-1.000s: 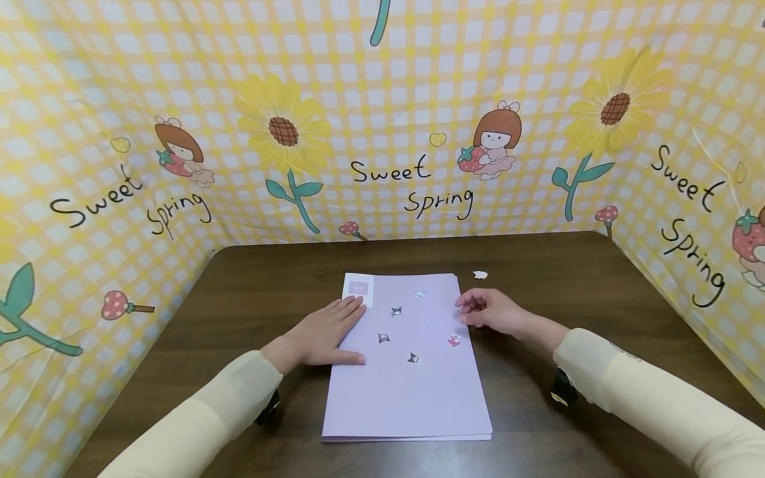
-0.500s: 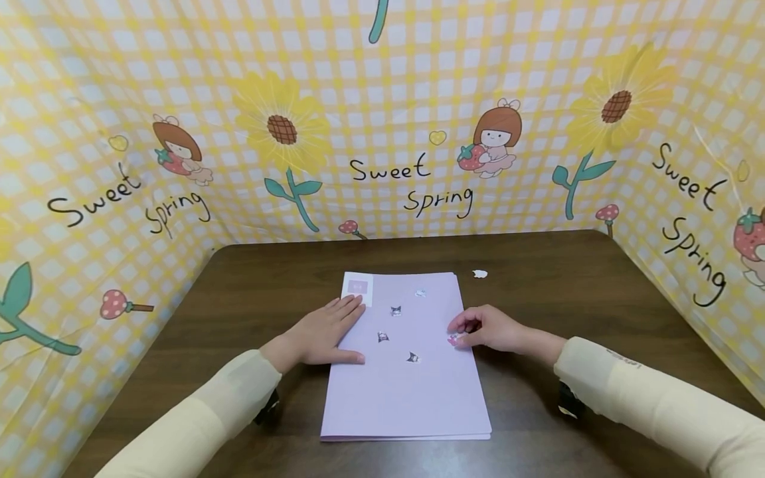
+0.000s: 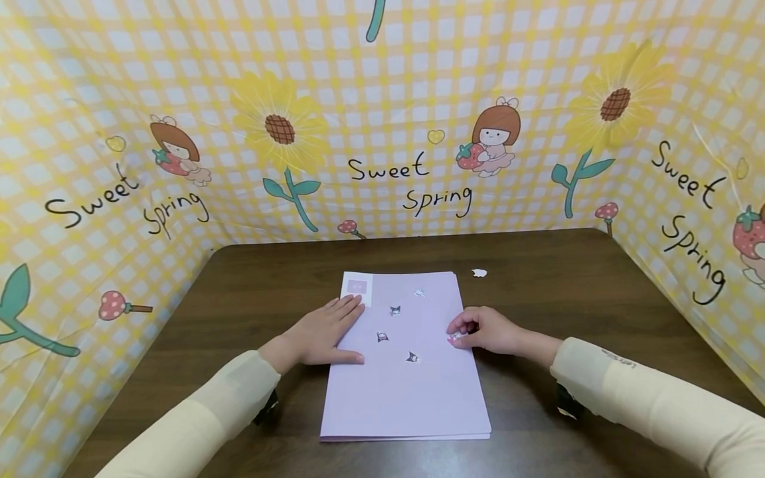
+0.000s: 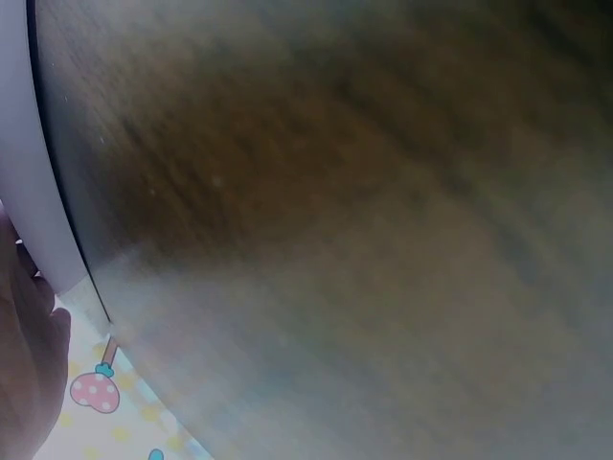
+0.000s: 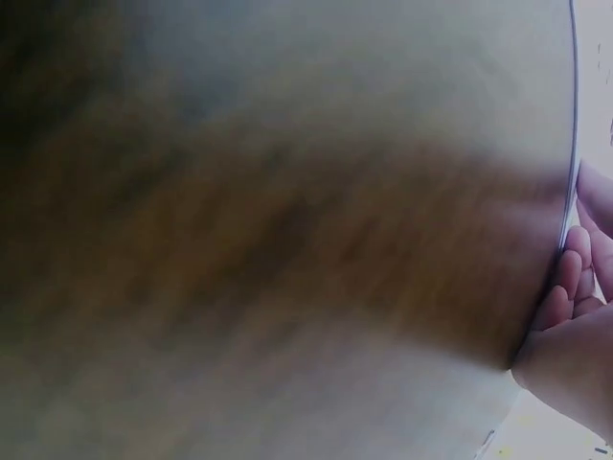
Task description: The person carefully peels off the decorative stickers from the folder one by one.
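Note:
A lavender folder (image 3: 406, 401) lies on the table with a white label (image 3: 357, 287) at its upper left corner. My left hand (image 3: 325, 332) rests flat over the folder's left edge, fingertips at the label. At the right edge, the thumb and curled fingers of my right hand (image 3: 490, 330) pinch a small pink sticker (image 3: 452, 339), partly hidden by them. Three dark cartoon stickers (image 3: 396, 311) and a pale one (image 3: 420, 292) lie on the folder. In the right wrist view, my right hand (image 5: 575, 359) shows its fingers curled at the folder's edge.
A white cut-out piece (image 3: 479, 273) lies on the dark wooden table (image 3: 257, 279), beyond the folder's upper right corner. Yellow checked cloth (image 3: 382, 99) with flowers and lettering stands round the table's back and sides.
My right hand has come down and slightly left from the folder's right edge to the pink sticker, taking hold of it. My left hand has stayed in place.

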Available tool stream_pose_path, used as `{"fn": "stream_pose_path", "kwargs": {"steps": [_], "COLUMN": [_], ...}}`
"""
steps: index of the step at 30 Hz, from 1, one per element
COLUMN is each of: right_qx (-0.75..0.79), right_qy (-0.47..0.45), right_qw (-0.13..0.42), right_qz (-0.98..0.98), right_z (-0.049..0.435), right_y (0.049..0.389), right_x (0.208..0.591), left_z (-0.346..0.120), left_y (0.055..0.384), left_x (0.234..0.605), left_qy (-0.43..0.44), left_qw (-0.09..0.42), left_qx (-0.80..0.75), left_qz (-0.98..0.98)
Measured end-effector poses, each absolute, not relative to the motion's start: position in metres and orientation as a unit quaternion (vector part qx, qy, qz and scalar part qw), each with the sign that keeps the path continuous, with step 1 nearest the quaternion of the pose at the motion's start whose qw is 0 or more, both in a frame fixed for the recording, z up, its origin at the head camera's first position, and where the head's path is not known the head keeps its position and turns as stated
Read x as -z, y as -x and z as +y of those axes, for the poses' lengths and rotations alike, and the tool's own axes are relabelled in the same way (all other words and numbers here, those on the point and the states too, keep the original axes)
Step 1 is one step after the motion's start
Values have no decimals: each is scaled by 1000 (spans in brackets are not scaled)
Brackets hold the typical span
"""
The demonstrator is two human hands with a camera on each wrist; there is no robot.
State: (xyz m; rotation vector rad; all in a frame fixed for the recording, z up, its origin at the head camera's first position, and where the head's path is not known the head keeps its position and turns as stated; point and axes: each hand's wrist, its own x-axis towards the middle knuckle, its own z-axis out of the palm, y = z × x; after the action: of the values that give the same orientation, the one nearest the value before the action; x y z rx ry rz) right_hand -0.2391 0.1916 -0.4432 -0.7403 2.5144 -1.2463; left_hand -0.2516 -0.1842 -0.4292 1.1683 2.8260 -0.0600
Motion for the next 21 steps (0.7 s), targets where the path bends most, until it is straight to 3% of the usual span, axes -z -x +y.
{"fn": "stream_pose_path", "kwargs": {"steps": [21], "right_qx": [406], "right_qy": [254], "right_qw": [114], "right_qz": [870], "right_z": [189], "right_y": [239], "right_x": [441], "left_z": [-184], "left_y": [251], "left_x": [429], "left_qy": [-381], "left_qw": [46], "left_qx": [21], "left_qz": [923]}}
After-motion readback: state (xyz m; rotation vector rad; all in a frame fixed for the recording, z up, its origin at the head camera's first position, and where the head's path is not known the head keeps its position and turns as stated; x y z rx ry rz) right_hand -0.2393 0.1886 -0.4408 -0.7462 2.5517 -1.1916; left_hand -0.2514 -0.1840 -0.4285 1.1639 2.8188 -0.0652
